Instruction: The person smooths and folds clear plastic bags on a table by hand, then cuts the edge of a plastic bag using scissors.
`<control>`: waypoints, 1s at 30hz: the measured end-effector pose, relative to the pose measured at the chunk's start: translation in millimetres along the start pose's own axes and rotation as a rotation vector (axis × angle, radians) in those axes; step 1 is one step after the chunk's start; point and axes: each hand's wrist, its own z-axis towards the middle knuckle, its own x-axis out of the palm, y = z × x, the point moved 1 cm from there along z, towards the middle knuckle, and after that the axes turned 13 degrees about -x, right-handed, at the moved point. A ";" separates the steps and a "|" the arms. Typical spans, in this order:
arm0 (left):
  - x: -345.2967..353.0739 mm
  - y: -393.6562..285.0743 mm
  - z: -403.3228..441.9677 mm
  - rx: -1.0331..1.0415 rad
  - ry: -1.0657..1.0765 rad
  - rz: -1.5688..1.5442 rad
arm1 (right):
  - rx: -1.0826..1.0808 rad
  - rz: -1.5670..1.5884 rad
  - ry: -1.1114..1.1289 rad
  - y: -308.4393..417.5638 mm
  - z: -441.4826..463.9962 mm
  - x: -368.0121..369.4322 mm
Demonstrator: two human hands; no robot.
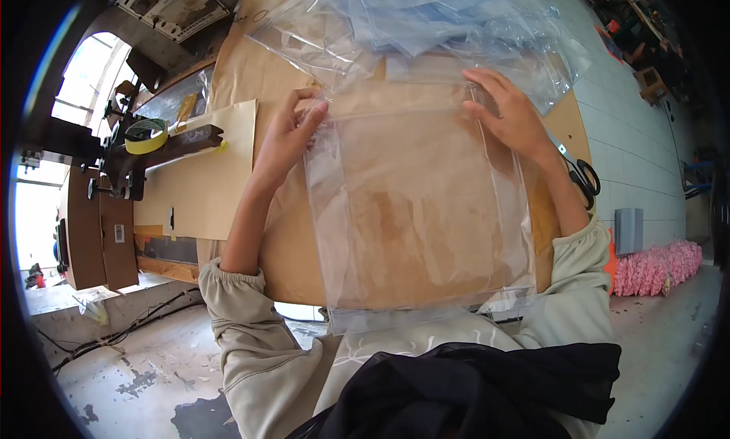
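A clear plastic bag point(418, 211) with seamed sides lies flat on the brown paper-covered table, its near end hanging over the edge towards my body. At its far left corner my left hand point(295, 131) is closed, thumb and curled fingers pinching the plastic edge. My right hand point(508, 116) is by the far right corner, with thumb and forefinger apart and the thumb tip at the plastic. Beyond both hands is a loose heap of clear, bluish plastic bags point(426, 21). Black-handled scissors point(584, 179) lie beside my right forearm, at the table's right edge.
On the left, a metal fixture point(125, 154) carries a yellow tape roll point(146, 136) above a brown board point(198, 188). A cardboard box point(99, 230) stands farther left. Pink bundled material point(658, 268) and a grey block point(628, 231) are on the right, below table level.
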 end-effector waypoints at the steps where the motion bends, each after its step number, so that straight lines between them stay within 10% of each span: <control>1: 0.8 -9.0 -10.7 -0.052 0.006 -0.116 | 0.056 0.034 0.022 1.8 -4.2 -9.4; 13: 44.1 38.9 -185.5 -0.182 0.263 -0.397 | 0.549 0.266 -0.007 102.1 -98.4 -42.4; 17: 46.6 49.1 -201.9 -0.050 0.031 -0.285 | 0.657 0.546 -0.153 117.7 -120.9 -32.2; 30: -14.0 42.5 -177.7 0.116 -0.387 0.147 | 0.331 0.701 -0.023 115.2 -62.8 -15.6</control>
